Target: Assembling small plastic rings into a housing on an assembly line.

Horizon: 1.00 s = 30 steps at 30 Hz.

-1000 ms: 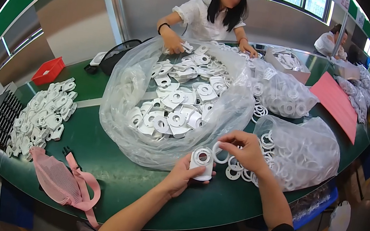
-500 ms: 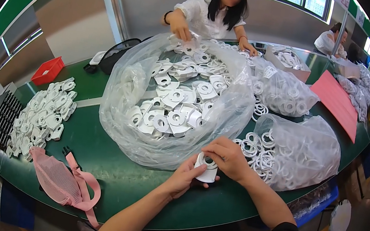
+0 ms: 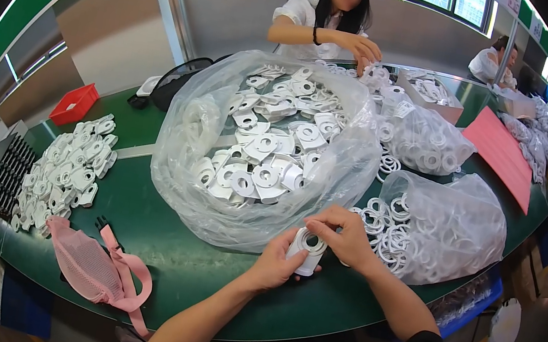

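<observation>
My left hand [image 3: 276, 260] grips a white plastic part [image 3: 305, 260] with a rounded top and a round hole, its thumb lying on the front. At the upper end of that part my right hand [image 3: 341, 234] has its fingers bent over a white ring [image 3: 311, 242], which lies around the hole. Just beyond my hands, a large clear plastic bag [image 3: 174, 183] stands wide open with a heap of similar white parts [image 3: 268, 163] inside. Beside my right wrist, loose white rings [image 3: 390, 237] spill from a second clear bag [image 3: 460, 227].
A pile of white parts [image 3: 68, 169] lies at the left by black stacked trays [image 3: 2, 169] and a red bin [image 3: 75, 103]. A pink mesh bag [image 3: 81, 262] rests near the front edge. Across the green table [image 3: 197, 281] a co-worker [image 3: 319, 30] reaches toward rings.
My hands have stayed together while the white part tilted slightly in them. The co-worker's arm has swung from over the big bag to the right, toward the rings.
</observation>
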Each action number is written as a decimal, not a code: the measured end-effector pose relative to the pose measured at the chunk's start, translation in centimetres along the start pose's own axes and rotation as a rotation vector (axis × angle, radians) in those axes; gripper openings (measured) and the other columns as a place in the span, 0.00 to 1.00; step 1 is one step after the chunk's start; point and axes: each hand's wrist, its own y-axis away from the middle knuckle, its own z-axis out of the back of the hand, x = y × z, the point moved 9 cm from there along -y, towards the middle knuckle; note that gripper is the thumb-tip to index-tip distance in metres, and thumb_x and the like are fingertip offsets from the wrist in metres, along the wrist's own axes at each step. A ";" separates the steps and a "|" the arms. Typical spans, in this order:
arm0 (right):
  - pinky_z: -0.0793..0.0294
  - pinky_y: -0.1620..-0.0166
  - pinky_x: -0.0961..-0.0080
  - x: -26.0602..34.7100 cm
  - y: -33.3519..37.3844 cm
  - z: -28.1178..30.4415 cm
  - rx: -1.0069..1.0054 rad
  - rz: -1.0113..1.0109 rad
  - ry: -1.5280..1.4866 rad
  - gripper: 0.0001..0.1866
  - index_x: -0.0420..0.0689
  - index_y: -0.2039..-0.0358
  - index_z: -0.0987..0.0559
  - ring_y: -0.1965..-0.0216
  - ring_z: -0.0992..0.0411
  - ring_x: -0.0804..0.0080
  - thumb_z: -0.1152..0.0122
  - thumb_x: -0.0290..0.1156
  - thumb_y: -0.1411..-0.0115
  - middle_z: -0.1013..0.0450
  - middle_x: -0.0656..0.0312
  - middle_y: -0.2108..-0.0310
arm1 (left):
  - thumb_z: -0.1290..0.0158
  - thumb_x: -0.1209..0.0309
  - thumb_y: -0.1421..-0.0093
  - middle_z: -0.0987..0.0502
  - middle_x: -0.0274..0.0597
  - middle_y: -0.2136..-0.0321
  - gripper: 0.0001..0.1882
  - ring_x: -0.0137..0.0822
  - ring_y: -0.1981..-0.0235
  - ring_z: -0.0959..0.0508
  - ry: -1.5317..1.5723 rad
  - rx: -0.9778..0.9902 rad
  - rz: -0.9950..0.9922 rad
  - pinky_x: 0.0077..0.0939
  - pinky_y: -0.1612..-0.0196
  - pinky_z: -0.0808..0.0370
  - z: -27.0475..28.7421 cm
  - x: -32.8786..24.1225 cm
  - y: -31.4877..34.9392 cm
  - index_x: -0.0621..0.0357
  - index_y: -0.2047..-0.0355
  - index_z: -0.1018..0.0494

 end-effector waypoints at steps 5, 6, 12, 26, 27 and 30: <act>0.32 0.68 0.84 -1.5 -0.3 -0.2 0.131 -0.115 -0.151 0.08 0.37 0.68 0.20 0.72 0.30 0.81 0.39 0.28 0.46 0.26 0.62 0.73 | 0.55 0.70 0.38 0.25 0.38 0.65 0.20 0.30 0.67 0.21 -0.100 -0.011 -0.022 0.13 0.79 0.31 0.0 -0.2 0.1 0.59 0.46 0.43; 0.31 0.67 0.84 -1.9 -0.2 -0.5 0.184 -0.171 -0.218 0.09 0.36 0.67 0.20 0.71 0.29 0.81 0.39 0.28 0.46 0.25 0.62 0.72 | 0.55 0.69 0.38 0.25 0.37 0.68 0.18 0.26 0.71 0.22 -0.224 -0.021 -0.037 0.12 0.79 0.33 0.1 -0.4 0.1 0.58 0.49 0.40; 0.32 0.67 0.84 -1.9 0.0 -1.1 0.338 -0.172 -0.140 0.08 0.37 0.67 0.21 0.70 0.29 0.80 0.40 0.27 0.45 0.26 0.63 0.73 | 0.57 0.65 0.37 0.28 0.44 0.78 0.12 0.36 0.79 0.28 -0.562 -0.203 -0.242 0.27 0.76 0.34 1.2 -2.2 0.3 0.61 0.64 0.32; 0.33 0.72 0.79 0.0 0.7 -1.6 0.204 -0.010 0.153 0.07 0.37 0.73 0.25 0.77 0.31 0.76 0.41 0.29 0.45 0.28 0.59 0.78 | 0.56 0.66 0.39 0.31 0.56 0.81 0.13 0.55 0.78 0.29 -0.748 -0.287 -0.263 0.39 0.75 0.36 1.9 -3.1 0.6 0.64 0.74 0.32; 0.33 0.72 0.78 0.3 0.7 -1.5 0.199 0.021 0.200 0.07 0.38 0.73 0.25 0.77 0.30 0.73 0.42 0.29 0.46 0.28 0.58 0.78 | 0.56 0.66 0.40 0.31 0.56 0.81 0.13 0.55 0.78 0.29 -0.739 -0.273 -0.263 0.39 0.75 0.36 1.8 -3.0 0.5 0.64 0.73 0.32; 0.32 0.71 0.76 0.2 0.9 -1.6 0.218 0.030 0.247 0.07 0.38 0.74 0.26 0.77 0.29 0.67 0.42 0.29 0.46 0.28 0.56 0.78 | 0.56 0.65 0.39 0.31 0.56 0.81 0.13 0.54 0.79 0.29 -0.746 -0.245 -0.254 0.38 0.75 0.35 1.7 -2.8 0.5 0.64 0.73 0.31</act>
